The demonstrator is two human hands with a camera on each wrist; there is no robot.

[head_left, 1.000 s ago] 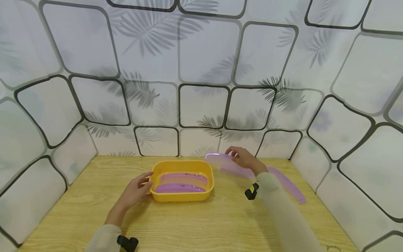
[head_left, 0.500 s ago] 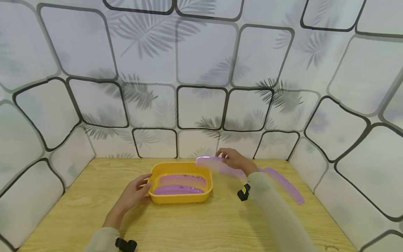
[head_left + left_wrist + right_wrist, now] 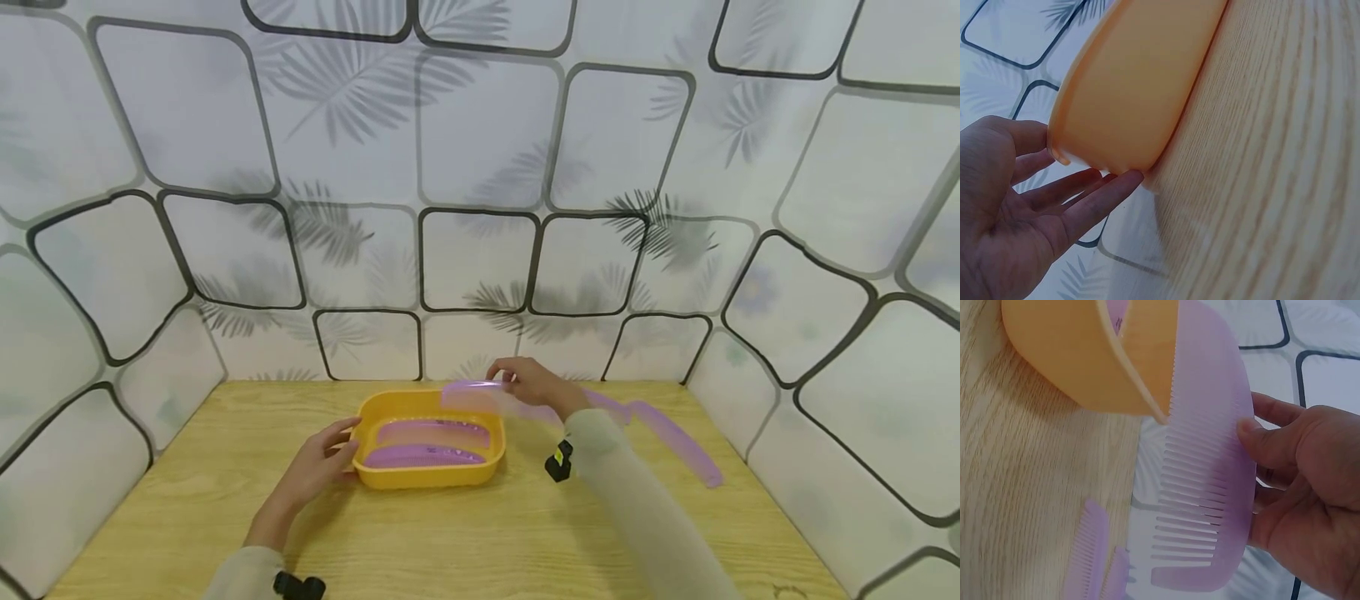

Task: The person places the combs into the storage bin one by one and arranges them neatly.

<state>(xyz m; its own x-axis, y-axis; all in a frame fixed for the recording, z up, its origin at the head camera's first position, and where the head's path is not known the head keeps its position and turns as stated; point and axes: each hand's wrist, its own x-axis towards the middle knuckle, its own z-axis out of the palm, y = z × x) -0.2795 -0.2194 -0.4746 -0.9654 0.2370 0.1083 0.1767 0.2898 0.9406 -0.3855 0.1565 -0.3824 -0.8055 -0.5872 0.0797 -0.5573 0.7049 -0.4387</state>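
My right hand (image 3: 528, 385) pinches a translucent purple comb (image 3: 1225, 375) by its spine, thumb on one face and fingers behind. Its teeth (image 3: 1191, 500) face the yellow basin (image 3: 427, 477), and its far end overlaps the basin's right rim in the head view. Inside the basin lie two purple combs: one toward the back (image 3: 432, 430) and a darker one in front (image 3: 423, 455). At the basin's left end is my left hand (image 3: 318, 462); its extended fingers touch the outer wall and rim, as the left wrist view shows (image 3: 1100, 194).
Two more purple combs lie on the wooden table (image 3: 450, 542) to the right: one along the right side (image 3: 678, 442), another partly hidden behind my right forearm (image 3: 611, 404). Patterned wall covering (image 3: 480, 258) stands close behind the basin and on both sides.
My right hand has carried the comb leftward from the table's right side to the basin's right rim, uncovering more of a comb behind it. My left hand has stayed at the basin.
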